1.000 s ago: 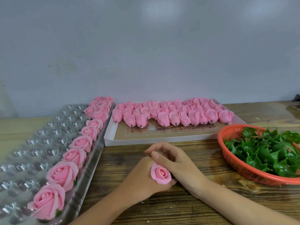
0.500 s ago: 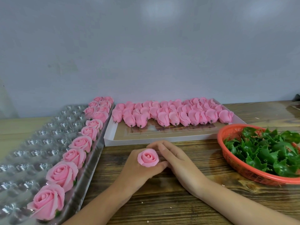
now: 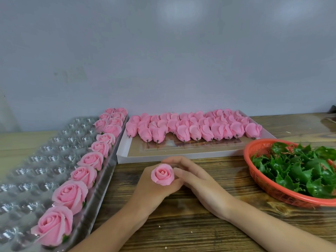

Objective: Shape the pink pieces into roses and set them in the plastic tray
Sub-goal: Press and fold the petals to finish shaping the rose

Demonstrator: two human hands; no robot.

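Tray point(image 3: 101, 180) left, box point(image 3: 181, 155) behind, basket point(image 3: 258, 176) right

The plastic tray point(image 3: 45, 160) runs out of view at the left and bottom edges, so its near corner and the number of its cups cannot be told. Green bits under the finished roses point(image 3: 70, 195) are mostly covered by petals. The left hand point(image 3: 154, 193) hides the base of the rose point(image 3: 162, 174) it holds, and the rose hides that hand's fingers. Fingertips of the right hand point(image 3: 200, 177) pass partly behind the bloom. Both forearms are cut off at the bottom edge. The orange basket point(image 3: 254, 148) is cropped on the right. At the far right corner of the worktop point(image 3: 181, 233) a dark object point(image 3: 331, 113) is cropped and cannot be identified. A pale speck point(image 3: 165, 247) near the front edge is too small to tell.
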